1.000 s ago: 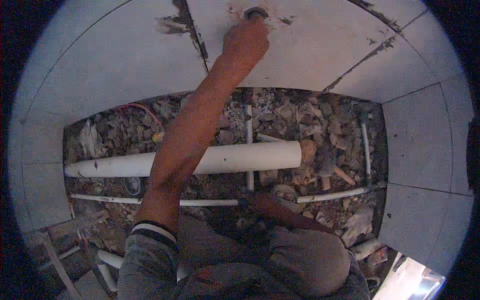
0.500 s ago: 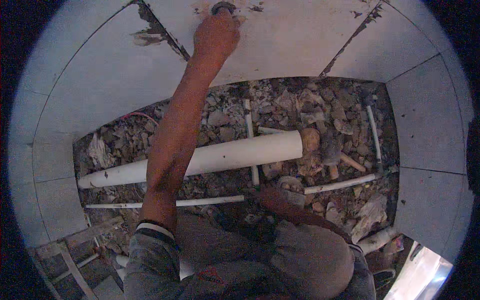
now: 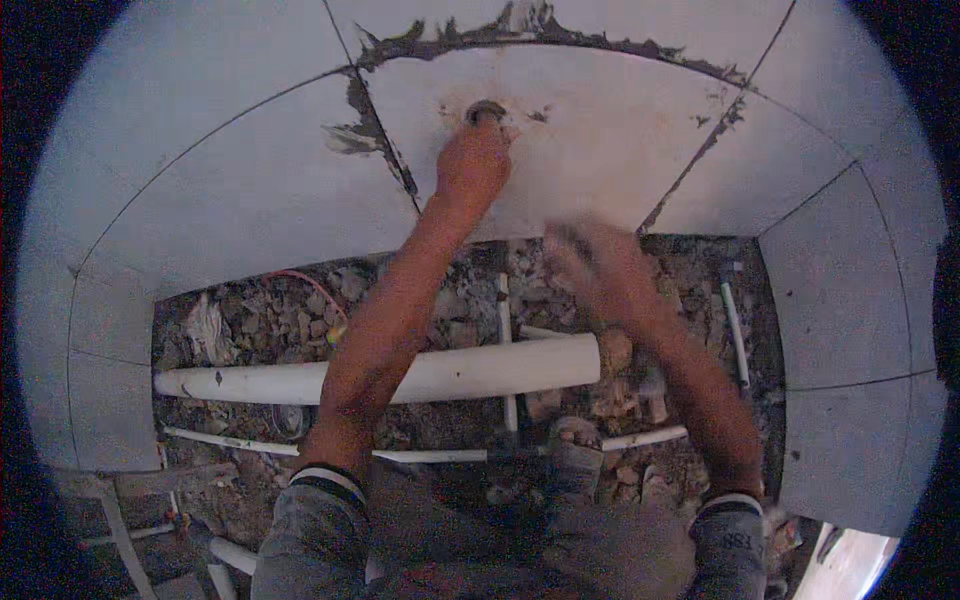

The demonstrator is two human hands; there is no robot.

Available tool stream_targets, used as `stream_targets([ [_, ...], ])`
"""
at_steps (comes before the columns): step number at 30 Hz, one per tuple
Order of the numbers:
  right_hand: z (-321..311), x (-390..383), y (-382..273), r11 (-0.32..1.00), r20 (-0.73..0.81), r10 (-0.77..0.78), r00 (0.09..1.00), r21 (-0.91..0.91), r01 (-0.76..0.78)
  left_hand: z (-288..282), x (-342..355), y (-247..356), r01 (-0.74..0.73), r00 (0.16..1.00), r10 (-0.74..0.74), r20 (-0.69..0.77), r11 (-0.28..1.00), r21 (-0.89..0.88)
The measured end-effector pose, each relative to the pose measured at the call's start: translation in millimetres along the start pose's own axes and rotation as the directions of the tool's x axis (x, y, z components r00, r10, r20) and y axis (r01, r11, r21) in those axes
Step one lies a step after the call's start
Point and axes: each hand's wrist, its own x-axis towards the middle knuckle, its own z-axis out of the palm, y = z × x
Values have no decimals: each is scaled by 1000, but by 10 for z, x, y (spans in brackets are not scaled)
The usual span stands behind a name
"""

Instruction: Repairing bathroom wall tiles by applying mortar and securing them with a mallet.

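Head view, dim and grainy. Entries run large to small.

Tiled wall [image 3: 600,140]: pale tiles ahead and to both sides; dark, ragged smears follow several joints, heaviest above the central tile and along its slanting left and right edges.

Rubble bed [image 3: 290,322]: broken stone and dirt below the wall, darker toward the person.

Thick white pipe [image 3: 490,372]: lies across the rubble, wide end right of centre, passing behind the left forearm.

Gray sleeves [image 3: 315,530]: both banded at the cuff, forearms bare beyond them.

Wooden frame [image 3: 125,530]: lower left, partly dim.

Bright panel [image 3: 850,555]: lower right, glare on its surface.

Thin white pipe [image 3: 430,456]: runs crosswise, nearer the person than the thick one. A short upright pipe [image 3: 735,335] stands near the right-hand tiles.

Right hand [image 3: 605,260]: motion-blurred, in front of the lower edge of the central tile, right of the left hand and apart from it. Fingers look bent; whether they grip the dark patch beside them cannot be told.

Left hand [image 3: 475,160]: arm extended, fingers gathered together at the dark round fitting. Fingertips hidden; pinching or merely touching, cannot tell.

Crumpled white sheet [image 3: 208,330]: on the rubble, far left.

Dark round fitting [image 3: 487,108]: in the upper part of the central tile, left of its middle; brownish stains around it.

Red cable [image 3: 310,284]: thin, curved, left of the left forearm.
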Motion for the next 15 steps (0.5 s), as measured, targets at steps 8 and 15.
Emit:
stream_targets([
  [8, -109, 1347, -88, 764, -184, -527, 830, -530, 367, 63, -2, -10, 54, 998, -59, -36, 992, -117],
  [15, -220, 1568, -434, 526, 217, -238, 947, -791, 314, 134, 14, 1, 50, 999, -50, 4, 988, -147],
])
